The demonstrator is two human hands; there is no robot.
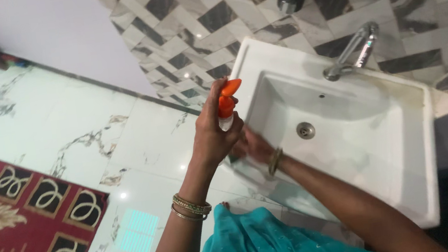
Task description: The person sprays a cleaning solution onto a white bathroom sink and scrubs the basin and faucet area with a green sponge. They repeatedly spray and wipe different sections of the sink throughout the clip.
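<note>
My left hand (212, 133) is wrapped around a spray bottle with an orange trigger head (227, 96), held up beside the left rim of a white rectangular sink (419, 136). My right hand (253, 146) rests low on the sink's near left edge, partly hidden behind my left hand; whether it holds a cloth I cannot tell. Both wrists wear bangles. A chrome tap (352, 50) stands at the sink's back, and a round drain (305, 130) lies in the basin.
Grey and white patterned wall tiles (204, 14) rise behind the sink. Glossy white marble floor (64, 123) spreads to the left, with a red patterned rug (14, 226) at the lower left. My teal garment (261, 247) fills the bottom middle.
</note>
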